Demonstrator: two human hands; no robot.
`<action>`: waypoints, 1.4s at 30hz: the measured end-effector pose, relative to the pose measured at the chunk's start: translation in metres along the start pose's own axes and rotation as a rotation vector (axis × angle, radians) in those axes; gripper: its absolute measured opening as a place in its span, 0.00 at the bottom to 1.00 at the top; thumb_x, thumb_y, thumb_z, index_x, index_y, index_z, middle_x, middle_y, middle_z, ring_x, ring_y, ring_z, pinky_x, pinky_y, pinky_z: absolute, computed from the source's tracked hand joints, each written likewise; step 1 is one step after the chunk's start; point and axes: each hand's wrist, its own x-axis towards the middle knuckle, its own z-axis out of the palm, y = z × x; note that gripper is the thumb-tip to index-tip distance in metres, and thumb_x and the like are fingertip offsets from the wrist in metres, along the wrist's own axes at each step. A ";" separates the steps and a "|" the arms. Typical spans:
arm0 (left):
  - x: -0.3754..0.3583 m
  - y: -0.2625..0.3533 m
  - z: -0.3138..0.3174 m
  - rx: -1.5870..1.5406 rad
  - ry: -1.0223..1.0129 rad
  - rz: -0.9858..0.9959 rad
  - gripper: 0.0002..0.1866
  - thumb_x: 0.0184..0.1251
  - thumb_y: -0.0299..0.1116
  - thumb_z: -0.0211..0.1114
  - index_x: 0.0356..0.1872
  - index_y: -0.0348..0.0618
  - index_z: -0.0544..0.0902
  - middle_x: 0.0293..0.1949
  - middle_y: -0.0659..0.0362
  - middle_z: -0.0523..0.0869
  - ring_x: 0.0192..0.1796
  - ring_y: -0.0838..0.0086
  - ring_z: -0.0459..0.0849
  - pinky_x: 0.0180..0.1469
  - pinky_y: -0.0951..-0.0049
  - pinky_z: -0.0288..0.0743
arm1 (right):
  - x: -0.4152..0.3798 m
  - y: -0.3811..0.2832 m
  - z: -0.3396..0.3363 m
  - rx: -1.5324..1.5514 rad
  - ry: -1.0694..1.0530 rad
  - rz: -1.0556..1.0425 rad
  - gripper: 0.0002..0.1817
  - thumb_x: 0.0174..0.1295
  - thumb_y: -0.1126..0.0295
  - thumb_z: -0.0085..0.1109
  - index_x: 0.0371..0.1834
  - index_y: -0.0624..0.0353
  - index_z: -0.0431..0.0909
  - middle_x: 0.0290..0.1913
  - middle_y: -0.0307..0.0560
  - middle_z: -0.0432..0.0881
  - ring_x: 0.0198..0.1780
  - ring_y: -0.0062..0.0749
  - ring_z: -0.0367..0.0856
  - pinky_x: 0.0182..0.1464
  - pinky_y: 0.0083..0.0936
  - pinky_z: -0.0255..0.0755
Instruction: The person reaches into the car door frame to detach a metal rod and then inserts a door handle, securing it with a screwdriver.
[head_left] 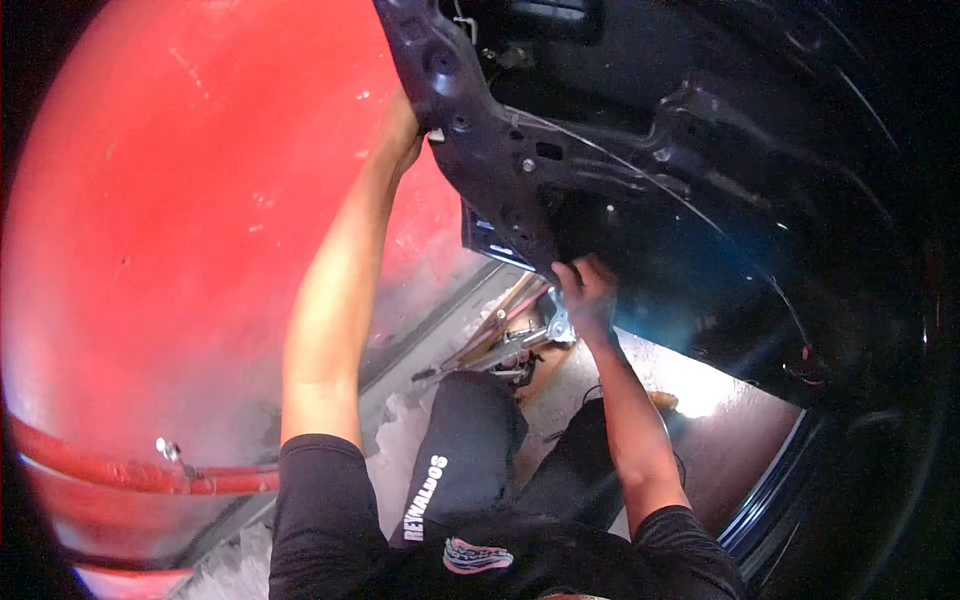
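A black car door with its bare inner metal facing me fills the upper right. Up at its left edge is my left hand, reaching round the edge so that its fingers are hidden behind the metal. Lower down, my right hand has its fingers curled at the door's bottom corner. Just below and beside that hand shows a silver metal bracket. A thin cable runs slanting across the door's inner face.
To the left stands a large red painted panel with a red bar along its lower part. Metal rods and parts lie on the floor beyond my knees. A shiny dark edge is at the lower right.
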 end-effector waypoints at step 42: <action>0.031 -0.095 0.007 -0.057 0.117 0.589 0.07 0.73 0.25 0.61 0.47 0.41 0.74 0.42 0.65 0.77 0.45 0.79 0.78 0.55 0.78 0.74 | 0.314 -0.144 -0.083 -1.239 -0.510 -1.352 0.14 0.61 0.63 0.54 0.33 0.61 0.85 0.35 0.52 0.88 0.33 0.40 0.90 0.34 0.40 0.81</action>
